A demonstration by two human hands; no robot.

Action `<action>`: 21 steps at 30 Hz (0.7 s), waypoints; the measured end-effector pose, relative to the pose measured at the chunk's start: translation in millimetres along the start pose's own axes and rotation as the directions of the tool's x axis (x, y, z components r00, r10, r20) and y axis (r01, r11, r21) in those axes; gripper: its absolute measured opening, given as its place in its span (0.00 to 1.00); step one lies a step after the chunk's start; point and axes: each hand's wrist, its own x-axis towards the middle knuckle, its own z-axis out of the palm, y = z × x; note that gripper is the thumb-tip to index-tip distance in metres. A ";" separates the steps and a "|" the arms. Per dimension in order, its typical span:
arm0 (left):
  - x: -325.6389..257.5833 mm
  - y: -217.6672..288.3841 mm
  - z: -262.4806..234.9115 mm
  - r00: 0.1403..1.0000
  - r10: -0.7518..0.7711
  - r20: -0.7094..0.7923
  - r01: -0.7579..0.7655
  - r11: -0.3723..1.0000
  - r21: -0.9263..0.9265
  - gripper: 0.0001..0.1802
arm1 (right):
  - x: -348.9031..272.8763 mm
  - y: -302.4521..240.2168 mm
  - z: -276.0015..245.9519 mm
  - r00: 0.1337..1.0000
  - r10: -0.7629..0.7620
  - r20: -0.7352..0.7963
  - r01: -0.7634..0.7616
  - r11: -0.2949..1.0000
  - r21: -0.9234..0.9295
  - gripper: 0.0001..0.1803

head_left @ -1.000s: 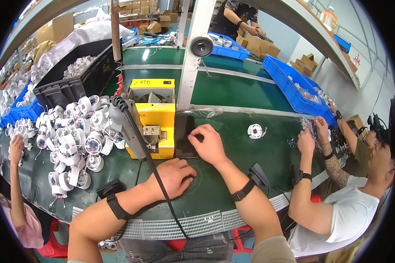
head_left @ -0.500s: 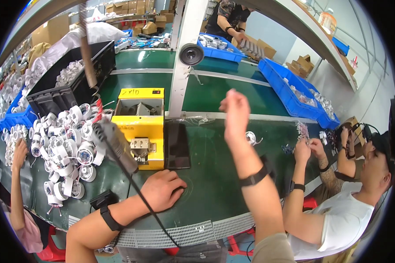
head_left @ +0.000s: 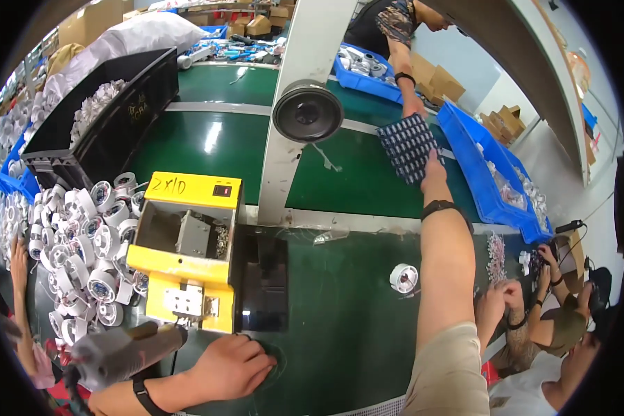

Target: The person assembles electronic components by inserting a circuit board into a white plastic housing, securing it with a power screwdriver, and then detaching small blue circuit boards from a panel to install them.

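Note:
My right hand [head_left: 433, 172] reaches far forward and grips the near edge of a dark square tray-like panel [head_left: 403, 147] with rows of small pale pieces. Across the bench, a co-worker's hand [head_left: 414, 105] holds the panel's far side. My left hand [head_left: 230, 366] rests on the green bench [head_left: 347, 333] with its fingers curled, and nothing shows in it. It lies just below a yellow machine [head_left: 187, 260] with an open top. The grey body of a hanging electric screwdriver [head_left: 128, 352] is near my left wrist. One round white part [head_left: 403, 278] sits left of my right forearm.
A heap of round white parts [head_left: 83, 256] lies left of the machine, below a black bin [head_left: 97, 132]. A black flat panel [head_left: 262, 284] lies beside the machine. A white post [head_left: 284, 159] carries a round black speaker [head_left: 308, 111]. Blue trays [head_left: 475, 166] and co-workers' hands [head_left: 503, 298] are at right.
My right hand has gone from raised and empty above the bench to the panel, which the co-worker has brought nearer. My left hand stays on the bench. The view has shifted.

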 end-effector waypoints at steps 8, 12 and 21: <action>4.4 2.9 -0.3 0.999 -0.044 0.021 0.044 0.999 0.006 0.06 | 72.2 24.2 9.9 0.984 -0.039 0.172 0.073 0.979 -0.193 0.51; 7.6 7.3 -2.8 0.998 -0.050 0.023 0.049 0.997 0.055 0.06 | 78.1 11.1 22.9 0.962 -0.086 0.257 0.166 0.937 -0.309 0.36; 6.7 4.4 -6.9 0.998 -0.047 0.039 0.044 0.997 0.066 0.07 | 8.7 -3.8 43.0 0.921 0.033 0.387 -0.178 0.922 0.345 0.25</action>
